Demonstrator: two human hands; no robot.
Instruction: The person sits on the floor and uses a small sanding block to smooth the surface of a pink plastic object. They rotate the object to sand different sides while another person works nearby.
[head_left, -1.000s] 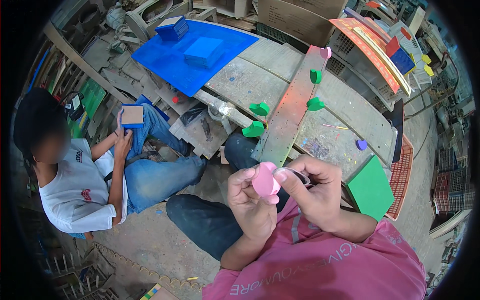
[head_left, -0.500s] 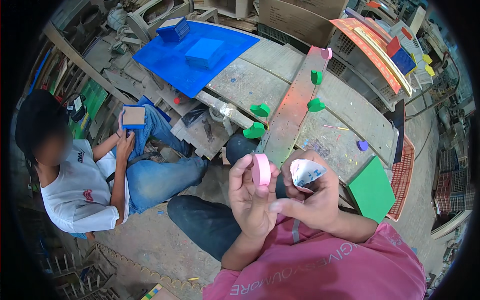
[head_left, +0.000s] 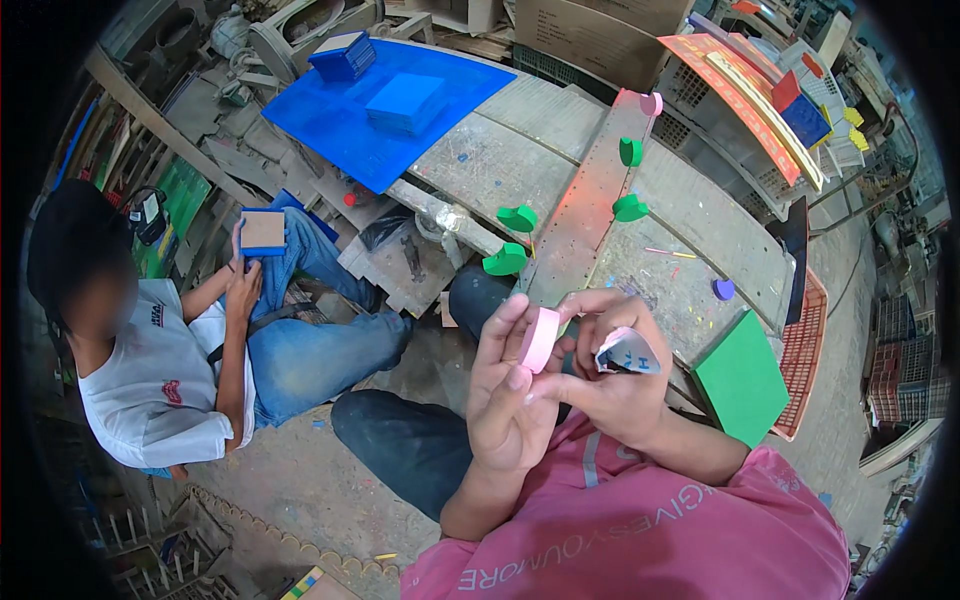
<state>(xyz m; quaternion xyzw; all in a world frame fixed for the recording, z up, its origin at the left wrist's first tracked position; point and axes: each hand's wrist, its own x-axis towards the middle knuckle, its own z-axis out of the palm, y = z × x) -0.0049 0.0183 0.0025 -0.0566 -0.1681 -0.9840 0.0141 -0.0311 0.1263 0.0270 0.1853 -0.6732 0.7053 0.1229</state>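
Here, our left hand [head_left: 505, 425] pinches a flat, rounded pink block [head_left: 540, 342] between thumb and fingers, while our right hand [head_left: 628, 402], just beside it, is curled around a bent whitish paper-like sheet [head_left: 632, 352]. We judge the block's visible faces already coloured; what remains, we cannot tell. Beyond our grip, four curved green pieces [head_left: 505, 259] line a long, drilled, paint-stained strip [head_left: 578, 215].

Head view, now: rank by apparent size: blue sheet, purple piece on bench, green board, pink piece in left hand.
1. Blue sheet
2. Green board
3. Pink piece
4. Purple piece

Pink piece looks nearer the camera, so true size against purple is unsure.
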